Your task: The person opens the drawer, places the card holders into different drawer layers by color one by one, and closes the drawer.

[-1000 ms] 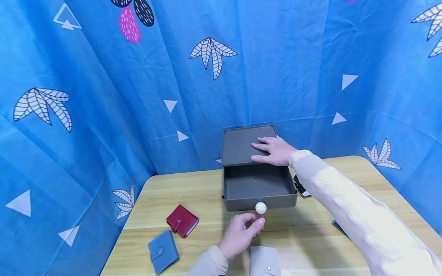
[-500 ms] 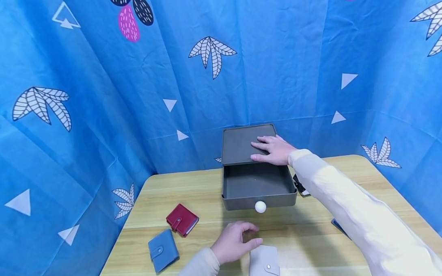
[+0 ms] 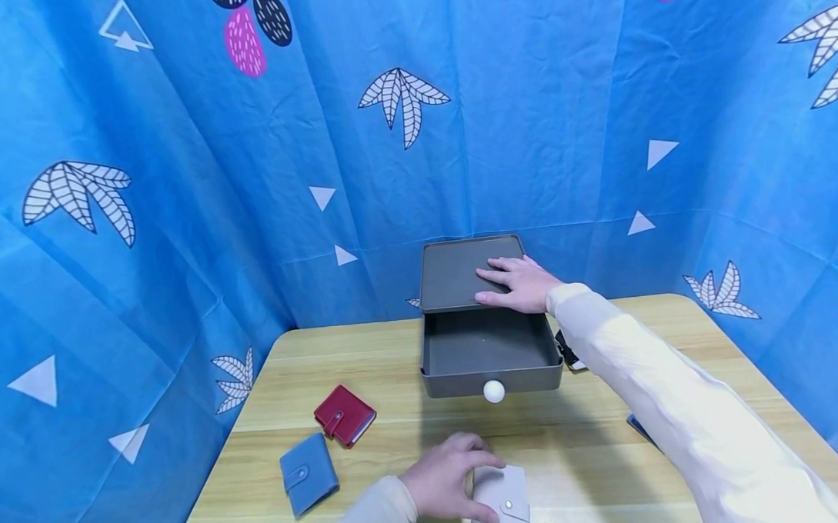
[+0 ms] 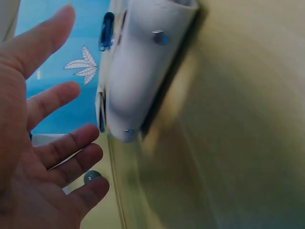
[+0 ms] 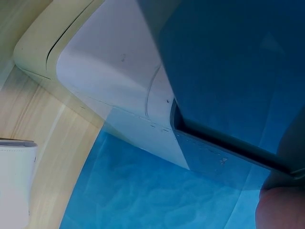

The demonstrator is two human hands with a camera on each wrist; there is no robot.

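Note:
In the head view my left hand (image 3: 447, 480) is over the pale grey snap wallet (image 3: 502, 499) at the table's front, thumb and fingers spread above it. The left wrist view shows the same wallet (image 4: 138, 71) beyond my parted fingers (image 4: 66, 143); whether they touch it I cannot tell. My right hand (image 3: 520, 283) rests with fingers spread on the top of a small dark grey drawer box (image 3: 454, 276). Its drawer (image 3: 451, 385), with a round white knob (image 3: 494, 391), is pulled out, and its visible floor is bare.
To the left lie a red snap wallet (image 3: 345, 416) and a blue one (image 3: 310, 474). A black item (image 3: 570, 354) shows beside the box, and a dark blue item (image 3: 643, 431) is partly behind my right sleeve. Blue patterned cloth (image 3: 539, 134) encloses the wooden table (image 3: 367, 352).
My left hand has let go of the drawer knob and come back toward me, over the pale grey wallet. My right hand stays on the box top.

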